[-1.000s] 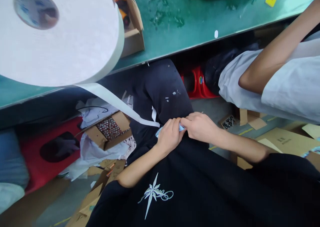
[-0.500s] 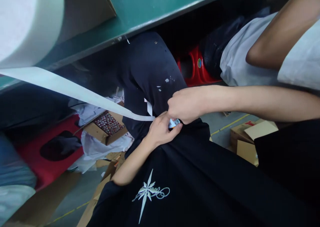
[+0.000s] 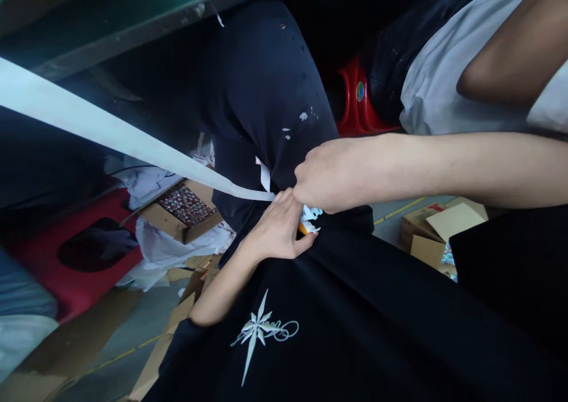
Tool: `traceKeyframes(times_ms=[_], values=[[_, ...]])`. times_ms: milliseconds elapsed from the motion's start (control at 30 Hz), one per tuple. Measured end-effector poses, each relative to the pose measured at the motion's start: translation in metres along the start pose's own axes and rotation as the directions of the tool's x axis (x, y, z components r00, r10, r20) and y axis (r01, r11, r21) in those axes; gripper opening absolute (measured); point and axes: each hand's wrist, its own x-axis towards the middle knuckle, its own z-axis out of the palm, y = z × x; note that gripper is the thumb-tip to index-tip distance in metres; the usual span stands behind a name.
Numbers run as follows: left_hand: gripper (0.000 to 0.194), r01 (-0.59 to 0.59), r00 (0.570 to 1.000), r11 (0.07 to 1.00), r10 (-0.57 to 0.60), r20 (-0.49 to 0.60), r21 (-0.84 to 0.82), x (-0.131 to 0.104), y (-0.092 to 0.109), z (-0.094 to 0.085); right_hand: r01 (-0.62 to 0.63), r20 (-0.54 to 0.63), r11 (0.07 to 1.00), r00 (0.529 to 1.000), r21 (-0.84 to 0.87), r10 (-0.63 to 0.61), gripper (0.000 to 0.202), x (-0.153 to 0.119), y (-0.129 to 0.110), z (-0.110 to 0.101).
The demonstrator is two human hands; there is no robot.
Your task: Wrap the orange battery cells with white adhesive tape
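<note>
My left hand (image 3: 277, 227) is closed low over my lap around a small packet-like thing (image 3: 310, 217) with a white, light-blue and orange surface. Its edge looks torn, and most of it is hidden by my fingers. A long white strip (image 3: 133, 136), like tape or ribbon, comes taut from the upper left and meets the left fingers. A short curled white end (image 3: 264, 174) stands up beside them. My right hand (image 3: 328, 174) is bent into a fist against the left fingers, over the top of the packet. What its fingertips pinch is hidden.
A green table edge (image 3: 133, 35) crosses the upper left. An open carton (image 3: 166, 219) of small red and white pieces lies left. At right are a red stool (image 3: 361, 103), another open carton (image 3: 426, 227) and a co-worker's arm (image 3: 510, 53).
The view has shifted, and the white roll at the upper left has largely left the picture. More of the packet's jagged white-blue and orange edge shows. Both hands stay together.
</note>
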Motion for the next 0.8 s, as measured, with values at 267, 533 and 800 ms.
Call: traceKeyframes(times_ms=[267, 533, 800], values=[[0.113, 0.025, 0.994, 0.994, -0.014, -0.104, 0.110, -0.029, 0.001, 0.008, 0.051, -0.073, 0.907, 0.993, -0.418, -0.089, 0.056, -0.043, -0.006, -0.098], [0.098, -0.028, 0.833, 0.860, -0.261, -0.487, -0.509, -0.014, 0.003, 0.012, 0.427, -0.514, 0.898, 0.748, -0.109, -0.419, 0.022, -0.008, -0.034, -0.015], [0.065, -0.007, 0.790, 0.942, -0.201, -0.579, -0.335, -0.042, -0.005, -0.019, 0.507, -0.535, 0.800, 0.600, -0.321, -0.594, 0.054, 0.026, -0.034, 0.018]])
